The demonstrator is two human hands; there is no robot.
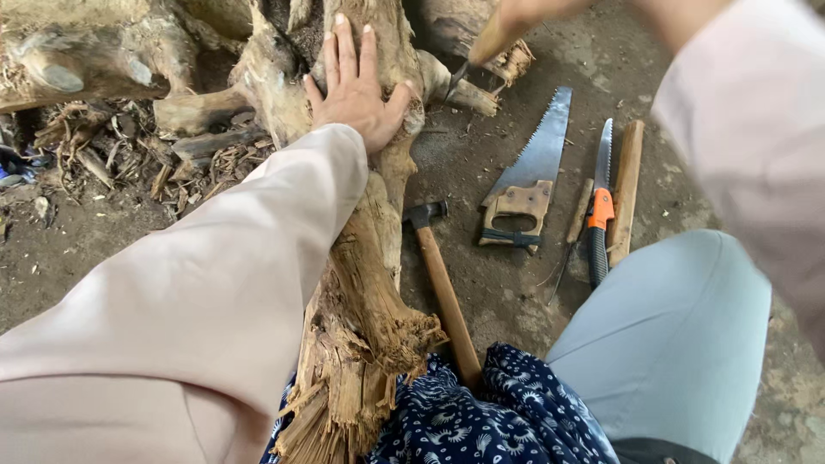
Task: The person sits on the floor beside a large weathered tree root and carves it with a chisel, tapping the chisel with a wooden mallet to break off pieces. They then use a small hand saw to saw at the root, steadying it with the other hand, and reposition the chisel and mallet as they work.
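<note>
My left hand lies flat, fingers apart, on a gnarled, splintered piece of driftwood-like log that runs from my lap up the middle of the view. My right hand is at the top edge, blurred, closed around a wooden-handled chisel-like tool whose dark metal tip points down at the log's upper right branch. Both arms wear pale pink sleeves.
On the dirt floor right of the log lie a hammer with a wooden handle, a handsaw, a folding saw with orange and black grip and a wooden stick. Roots and bark scraps pile at the upper left.
</note>
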